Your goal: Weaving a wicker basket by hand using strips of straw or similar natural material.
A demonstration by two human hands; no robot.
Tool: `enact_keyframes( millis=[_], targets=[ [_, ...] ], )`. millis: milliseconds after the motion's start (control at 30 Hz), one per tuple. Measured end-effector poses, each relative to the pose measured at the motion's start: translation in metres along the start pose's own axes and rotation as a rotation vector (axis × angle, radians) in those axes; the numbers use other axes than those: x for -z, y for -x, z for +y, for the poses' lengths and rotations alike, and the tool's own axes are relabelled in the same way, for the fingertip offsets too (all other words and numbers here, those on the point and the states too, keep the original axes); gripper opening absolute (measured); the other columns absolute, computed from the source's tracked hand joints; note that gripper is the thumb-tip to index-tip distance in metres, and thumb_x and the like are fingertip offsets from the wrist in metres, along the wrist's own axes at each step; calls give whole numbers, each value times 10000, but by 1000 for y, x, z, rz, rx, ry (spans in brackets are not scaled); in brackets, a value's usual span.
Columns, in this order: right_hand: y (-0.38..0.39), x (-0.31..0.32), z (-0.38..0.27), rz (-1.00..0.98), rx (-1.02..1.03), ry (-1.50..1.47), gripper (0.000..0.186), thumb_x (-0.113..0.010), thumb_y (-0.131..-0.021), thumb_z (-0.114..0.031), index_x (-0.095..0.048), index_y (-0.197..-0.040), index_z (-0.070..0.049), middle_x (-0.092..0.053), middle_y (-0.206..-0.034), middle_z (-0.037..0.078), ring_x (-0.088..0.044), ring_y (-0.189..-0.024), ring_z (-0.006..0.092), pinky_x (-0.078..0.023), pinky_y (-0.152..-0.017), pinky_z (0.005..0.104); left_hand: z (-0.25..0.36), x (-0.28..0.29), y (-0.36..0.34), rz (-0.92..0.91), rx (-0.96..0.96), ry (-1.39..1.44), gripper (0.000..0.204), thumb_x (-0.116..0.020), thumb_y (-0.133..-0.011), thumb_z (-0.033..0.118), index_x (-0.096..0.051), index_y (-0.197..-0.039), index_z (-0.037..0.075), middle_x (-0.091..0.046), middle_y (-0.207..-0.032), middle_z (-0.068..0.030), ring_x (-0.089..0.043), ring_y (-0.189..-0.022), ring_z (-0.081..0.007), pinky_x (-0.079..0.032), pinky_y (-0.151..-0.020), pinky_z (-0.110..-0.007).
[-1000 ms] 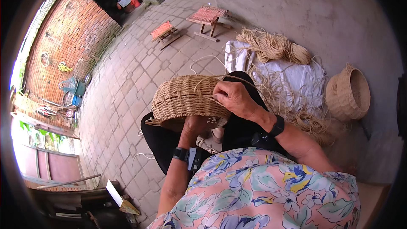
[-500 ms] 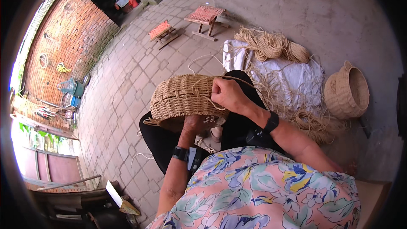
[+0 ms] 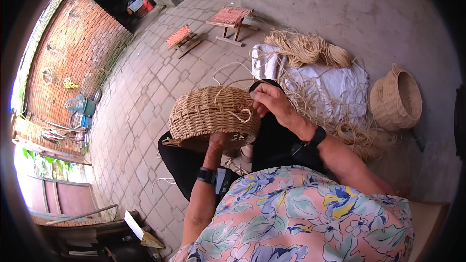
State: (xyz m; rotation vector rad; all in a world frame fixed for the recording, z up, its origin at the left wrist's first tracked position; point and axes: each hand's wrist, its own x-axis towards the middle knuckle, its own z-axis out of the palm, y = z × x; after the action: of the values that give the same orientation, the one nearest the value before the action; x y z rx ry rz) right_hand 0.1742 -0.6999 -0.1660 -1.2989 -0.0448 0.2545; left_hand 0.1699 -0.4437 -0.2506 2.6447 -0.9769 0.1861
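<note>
A woven straw-coloured basket lies tilted on my lap, its opening toward me. My left hand reaches up into that opening, so the basket wall hides its fingers. Beside the basket's right side is my right hand, fingers curled and thumb bent in. Whether a strand is pinched there is too small to tell. A small cord loop stands out from the weave just left of the right hand. Another thin cord arcs above the basket's far side.
Right of my knees, a white sack lies under a cord bundle and loose tangled strands. A second woven basket stands by the wall. Two low stools are farther off on the paving.
My right hand has shifted slightly right, off the basket's face. The cord loop it covered now shows more fully. The left hand stays inside the basket.
</note>
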Motion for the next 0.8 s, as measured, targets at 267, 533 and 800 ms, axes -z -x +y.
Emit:
enact_keyframes(
  millis=[267, 533, 800],
  targets=[
    [17, -4, 23, -4, 594, 540, 81, -610, -803, -25, -633, -877, 1, -593, -778, 42, -589, -684, 152, -473, -631, 261, -12, -29, -2, 78, 0, -11, 453, -643, -804, 251, -532, -1205, 72, -548, -1172, -137, -497, -1115, -314, -392, -949, -404],
    [18, -15, 29, 126, 641, 656, 120, -657, -772, -28, -646, -889, -9, -603, -813, 126, -619, -755, 286, -490, -673, 348, 33, 21, -15, 51, -35, 78, 457, -631, -785, 244, -541, -1189, 50, -560, -1154, -175, -516, -1084, -356, -406, -901, -458],
    [-4, -24, -9, -30, 797, 767, 102, -644, -774, -69, -623, -853, -7, -617, -768, 126, -626, -736, 313, -497, -651, 365, 56, 52, -22, 98, 218, 434, 330, -648, -783, 169, -599, -1082, 38, -627, -1035, -130, -574, -989, -325, -445, -848, -427]
  ],
)
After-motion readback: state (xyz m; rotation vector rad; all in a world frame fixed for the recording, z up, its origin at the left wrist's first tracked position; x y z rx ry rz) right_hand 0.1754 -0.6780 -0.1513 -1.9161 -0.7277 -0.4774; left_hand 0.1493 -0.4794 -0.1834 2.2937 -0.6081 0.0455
